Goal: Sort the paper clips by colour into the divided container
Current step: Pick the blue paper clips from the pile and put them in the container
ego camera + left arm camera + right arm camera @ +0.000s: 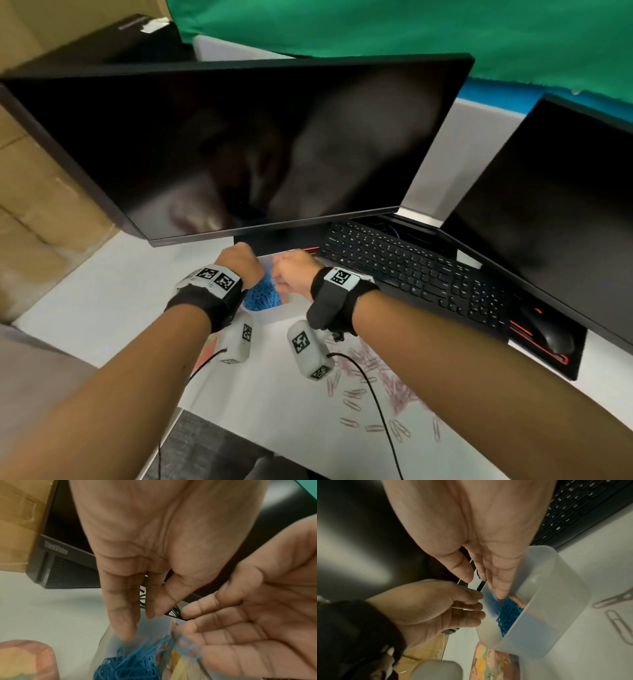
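Observation:
A translucent divided container (274,317) (556,601) (106,649) stands on the white desk below the monitor. A heap of blue paper clips (262,298) (130,666) (508,614) fills one compartment. My left hand (241,262) (142,623) hovers over it, fingers straight and pointing down, holding nothing I can see. My right hand (291,270) (483,588) faces it, palm open with fingers reaching into the container. A few blurred blue clips (187,646) hang at its fingertips. Several pink clips (376,383) (614,601) lie scattered on the desk, near right.
A large dark monitor (239,147) overhangs the container just behind the hands. A black keyboard (411,270), a mouse (548,332) and a second monitor (555,205) stand to the right. A colourful packet (493,666) lies beside the container. Cardboard boxes (41,192) stand at the left.

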`<act>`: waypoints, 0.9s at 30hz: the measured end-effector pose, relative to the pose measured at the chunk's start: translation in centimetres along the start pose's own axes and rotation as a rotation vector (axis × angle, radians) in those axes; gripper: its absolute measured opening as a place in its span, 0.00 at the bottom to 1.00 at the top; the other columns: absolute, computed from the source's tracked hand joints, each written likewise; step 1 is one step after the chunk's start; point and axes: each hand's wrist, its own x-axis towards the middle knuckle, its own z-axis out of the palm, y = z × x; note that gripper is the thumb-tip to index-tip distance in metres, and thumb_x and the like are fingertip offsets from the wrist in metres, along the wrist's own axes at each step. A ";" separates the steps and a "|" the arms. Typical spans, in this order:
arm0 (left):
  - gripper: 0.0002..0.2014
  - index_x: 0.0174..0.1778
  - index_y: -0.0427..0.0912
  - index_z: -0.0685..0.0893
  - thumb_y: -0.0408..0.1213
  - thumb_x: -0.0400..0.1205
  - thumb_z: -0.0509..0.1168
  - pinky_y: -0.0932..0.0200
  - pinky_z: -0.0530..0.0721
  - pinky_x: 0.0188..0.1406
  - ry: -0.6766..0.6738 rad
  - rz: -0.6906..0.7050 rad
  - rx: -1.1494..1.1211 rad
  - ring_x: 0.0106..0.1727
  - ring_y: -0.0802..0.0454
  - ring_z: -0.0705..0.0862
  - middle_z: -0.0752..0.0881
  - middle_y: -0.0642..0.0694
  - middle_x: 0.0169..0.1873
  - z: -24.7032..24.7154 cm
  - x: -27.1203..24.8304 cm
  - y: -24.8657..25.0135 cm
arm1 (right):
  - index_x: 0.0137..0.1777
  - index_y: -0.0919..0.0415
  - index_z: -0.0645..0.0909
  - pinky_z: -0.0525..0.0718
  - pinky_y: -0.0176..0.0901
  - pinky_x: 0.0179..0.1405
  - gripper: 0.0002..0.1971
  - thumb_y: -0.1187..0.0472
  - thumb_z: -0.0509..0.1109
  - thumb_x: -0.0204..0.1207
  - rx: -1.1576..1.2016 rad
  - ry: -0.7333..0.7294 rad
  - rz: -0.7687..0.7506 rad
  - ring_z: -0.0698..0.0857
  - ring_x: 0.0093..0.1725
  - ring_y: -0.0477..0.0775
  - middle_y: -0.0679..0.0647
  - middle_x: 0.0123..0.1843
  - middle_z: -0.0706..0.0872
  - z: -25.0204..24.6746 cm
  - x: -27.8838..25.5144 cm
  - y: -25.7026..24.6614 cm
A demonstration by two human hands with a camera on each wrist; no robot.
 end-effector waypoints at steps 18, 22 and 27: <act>0.12 0.44 0.50 0.86 0.31 0.75 0.60 0.57 0.84 0.50 -0.198 0.773 -0.031 0.48 0.51 0.84 0.88 0.51 0.46 11.7 -9.0 14.5 | 0.36 0.53 0.85 0.76 0.23 0.29 0.12 0.69 0.64 0.74 -0.317 0.664 0.142 0.82 0.32 0.42 0.49 0.36 0.87 -19.1 -14.9 20.0; 0.13 0.49 0.49 0.87 0.30 0.76 0.61 0.57 0.85 0.50 -0.265 0.863 0.098 0.51 0.48 0.86 0.88 0.50 0.49 15.9 -10.5 16.9 | 0.36 0.50 0.82 0.69 0.18 0.30 0.11 0.67 0.64 0.72 -0.551 0.619 0.080 0.80 0.38 0.47 0.45 0.37 0.83 -18.0 -16.5 22.4; 0.16 0.65 0.46 0.81 0.36 0.81 0.61 0.50 0.82 0.60 -0.286 0.928 0.351 0.61 0.42 0.82 0.80 0.44 0.62 19.1 -12.0 18.5 | 0.49 0.59 0.84 0.75 0.34 0.46 0.08 0.65 0.64 0.74 -0.634 0.604 0.024 0.83 0.50 0.54 0.54 0.50 0.87 -17.0 -16.2 24.8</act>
